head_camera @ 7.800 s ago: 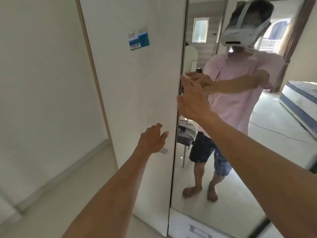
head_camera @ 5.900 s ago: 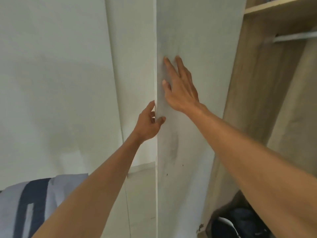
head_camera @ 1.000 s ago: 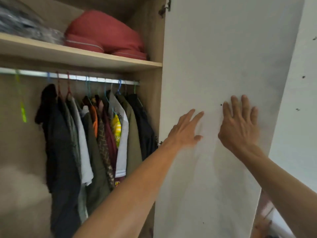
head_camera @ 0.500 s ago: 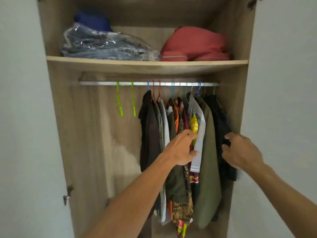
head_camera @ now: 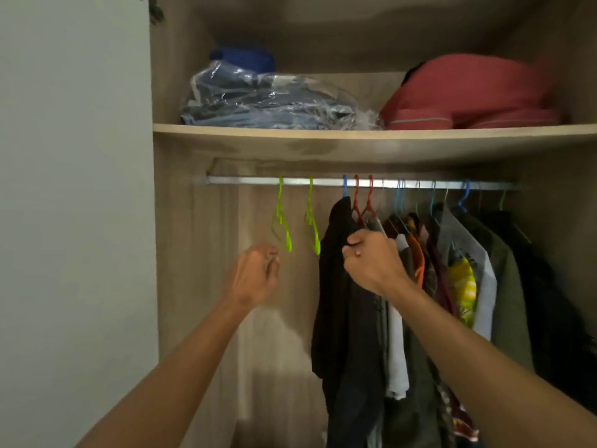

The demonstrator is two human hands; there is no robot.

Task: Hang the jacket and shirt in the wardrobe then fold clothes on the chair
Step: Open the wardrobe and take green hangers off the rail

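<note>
The wardrobe stands open before me, with a metal rail (head_camera: 245,181) under a wooden shelf (head_camera: 355,137). Two bare green hangers (head_camera: 284,231) dangle at the rail's left part. To their right hangs a row of clothes, the leftmost a black garment (head_camera: 336,286). My right hand (head_camera: 371,263) is closed on the shoulder of that black garment. My left hand (head_camera: 255,276) is loosely curled just below and left of the green hangers, holding nothing. The jacket, shirt and chair of the task are out of sight.
On the shelf lie a plastic-wrapped blue bundle (head_camera: 268,101) and a red cushion-like bundle (head_camera: 468,92). The white open door (head_camera: 74,221) fills the left side. Free rail runs left of the green hangers. More dark and olive clothes (head_camera: 504,286) fill the right.
Both wardrobe doors have been swung open. In the last half second my view moved closer, my left hand shifted left toward the green hangers, and my right hand moved left onto the black garment.
</note>
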